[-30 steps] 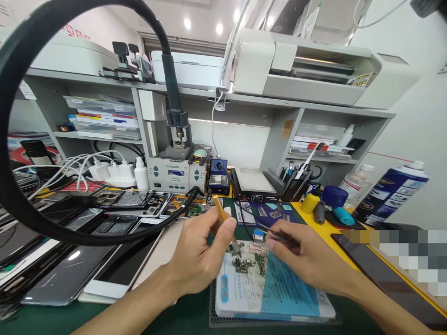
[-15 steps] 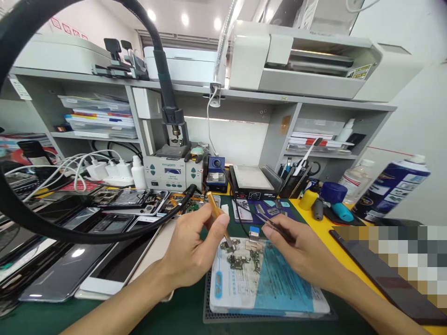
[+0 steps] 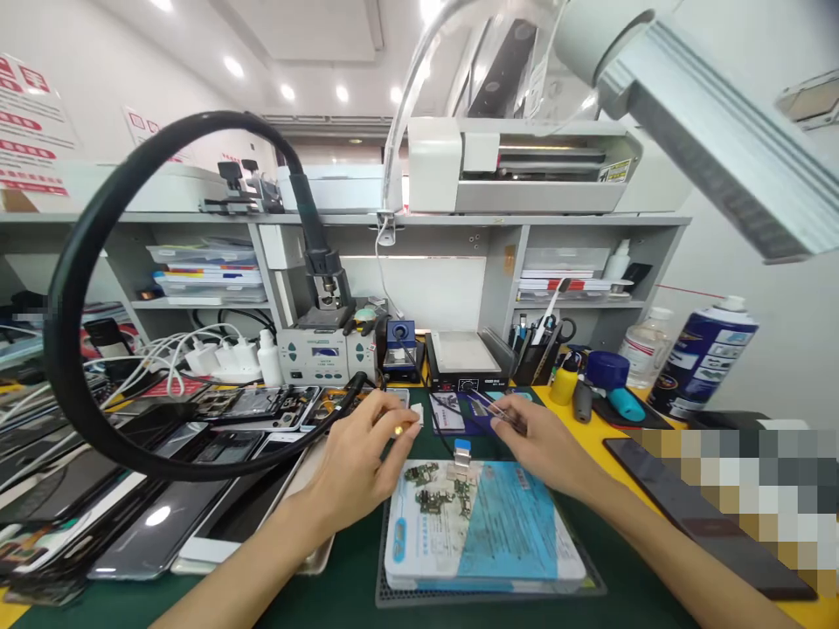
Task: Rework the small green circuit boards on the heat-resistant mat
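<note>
My left hand [image 3: 360,459] is closed on a gold pen-shaped tool [image 3: 398,430]; only its shiny end shows between thumb and fingers. To the right, my right hand [image 3: 547,441] grips a pair of tweezers [image 3: 495,407], tips pointing away to the upper left. Below and between the hands lies a flat white-and-blue box [image 3: 517,533]. On its upper left part rest several small green circuit boards [image 3: 433,501], apart from both hands. A metal clip with a blue piece [image 3: 462,452] sits at the box's back edge.
Several phones and phone parts [image 3: 150,524] cover the left side. A black hose [image 3: 65,349] arches over them from the soldering station [image 3: 324,356]. Behind stand a heating plate [image 3: 465,354] and a pen holder [image 3: 534,358]. A spray can [image 3: 704,358] and a dark slab [image 3: 695,515] are right.
My view has tilted upward, bringing a lamp into sight. My left hand has lifted the gold tool off the circuit boards and turned it. My right hand still holds the tweezers.
</note>
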Motion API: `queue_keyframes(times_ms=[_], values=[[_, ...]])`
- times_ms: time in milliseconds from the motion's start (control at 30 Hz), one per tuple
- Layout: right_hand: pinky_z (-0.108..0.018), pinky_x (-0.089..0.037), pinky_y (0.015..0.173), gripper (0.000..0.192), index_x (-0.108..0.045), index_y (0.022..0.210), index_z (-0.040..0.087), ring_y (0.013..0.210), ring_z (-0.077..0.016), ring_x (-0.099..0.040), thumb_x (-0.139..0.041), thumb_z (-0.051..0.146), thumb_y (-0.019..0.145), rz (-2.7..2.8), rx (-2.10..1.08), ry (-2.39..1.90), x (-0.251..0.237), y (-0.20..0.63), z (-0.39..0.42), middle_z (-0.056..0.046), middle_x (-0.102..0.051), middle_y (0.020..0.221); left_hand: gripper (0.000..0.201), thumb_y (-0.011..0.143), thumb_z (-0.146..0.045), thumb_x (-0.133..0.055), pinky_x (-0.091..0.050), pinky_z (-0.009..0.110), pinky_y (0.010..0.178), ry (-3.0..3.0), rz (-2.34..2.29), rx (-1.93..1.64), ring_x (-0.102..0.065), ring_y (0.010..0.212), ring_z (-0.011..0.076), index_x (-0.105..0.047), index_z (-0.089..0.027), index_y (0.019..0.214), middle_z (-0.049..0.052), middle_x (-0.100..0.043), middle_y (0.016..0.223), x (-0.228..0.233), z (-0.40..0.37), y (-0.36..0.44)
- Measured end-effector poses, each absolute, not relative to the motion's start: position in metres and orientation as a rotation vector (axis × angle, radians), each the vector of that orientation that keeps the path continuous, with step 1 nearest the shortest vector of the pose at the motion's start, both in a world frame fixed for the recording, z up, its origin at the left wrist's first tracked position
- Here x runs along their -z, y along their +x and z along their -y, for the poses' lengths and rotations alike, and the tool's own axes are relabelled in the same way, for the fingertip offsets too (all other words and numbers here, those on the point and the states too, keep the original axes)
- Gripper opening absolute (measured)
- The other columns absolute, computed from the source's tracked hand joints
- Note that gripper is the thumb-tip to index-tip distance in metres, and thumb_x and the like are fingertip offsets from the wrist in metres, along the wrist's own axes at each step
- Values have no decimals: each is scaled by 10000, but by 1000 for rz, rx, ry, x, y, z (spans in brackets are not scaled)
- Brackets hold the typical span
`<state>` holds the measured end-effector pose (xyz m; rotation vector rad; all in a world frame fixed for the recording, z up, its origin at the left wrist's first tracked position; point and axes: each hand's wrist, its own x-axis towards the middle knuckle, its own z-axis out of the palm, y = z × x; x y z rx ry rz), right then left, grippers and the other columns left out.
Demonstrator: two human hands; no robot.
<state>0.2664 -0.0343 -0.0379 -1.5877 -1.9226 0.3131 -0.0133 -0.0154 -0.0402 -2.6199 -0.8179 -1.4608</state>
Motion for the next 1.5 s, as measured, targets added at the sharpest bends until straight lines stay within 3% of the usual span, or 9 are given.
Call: queue_keyframes(times_ms=[167, 300, 700, 1000, 1233, 1367, 1500], values=[[-378, -587, 761, 234, -651, 1146, 150, 854, -194, -687, -624, 334, 1004, 1992, -309, -1631, 37, 267, 33, -61, -690, 1065, 187, 971, -85, -509, -482, 422, 939, -2540, 721, 1313, -579, 1053, 247, -603, -150, 1119, 116, -659, 1066, 38, 19, -10], [-414, -594, 812, 271, -634, 1221, 157, 952, -224, -691, -633, 314, 1000, 2038, -342, -1646, 36, 270, 33, -85, -674, 1177, 216, 986, -119, -493, -487, 433, 879, -2505, 681, 1182, -583, 1001, 263, -628, -151, 1151, 115, -693, 1018, 27, 23, -7], [-445, -582, 861, 293, -627, 1250, 166, 1027, -250, -676, -639, 312, 996, 2154, -287, -1674, 46, 285, 23, -95, -651, 1245, 251, 1000, -371, -577, -548, 271, 628, -2916, 917, 466, -614, 661, 118, -649, -133, 960, 8, -651, 827, -30, 2, 70], [-463, -573, 886, 313, -618, 1271, 166, 1064, -262, -664, -645, 307, 992, 2193, -145, -1708, 51, 290, 17, -104, -636, 1279, 287, 981, -357, -608, -577, 421, 866, -2879, 1169, 50, -662, 997, 215, -629, -150, 1178, 91, -658, 1164, -27, -33, 126], [-442, -580, 868, 295, -634, 1251, 170, 1045, -258, -670, -646, 307, 990, 2291, -229, -1635, 51, 293, 16, -96, -643, 1272, 308, 966, -339, -635, -584, 414, 858, -2838, 1276, -345, -663, 1013, 223, -619, -150, 1208, 97, -648, 1191, -12, -37, 132], [-431, -582, 860, 282, -643, 1241, 176, 1040, -252, -670, -647, 301, 989, 2328, -266, -1592, 50, 294, 14, -96, -643, 1279, 293, 965, -337, -638, -588, 400, 840, -2852, 1264, -377, -668, 991, 215, -626, -152, 1191, 91, -656, 1169, -14, -35, 129], [-444, -578, 872, 282, -638, 1243, 174, 1047, -253, -669, -643, 303, 992, 2321, -269, -1595, 51, 295, 11, -96, -645, 1272, 287, 977, -353, -614, -568, 433, 894, -2876, 1224, -193, -654, 1036, 226, -628, -159, 1188, 94, -650, 1191, -28, -19, 108]])
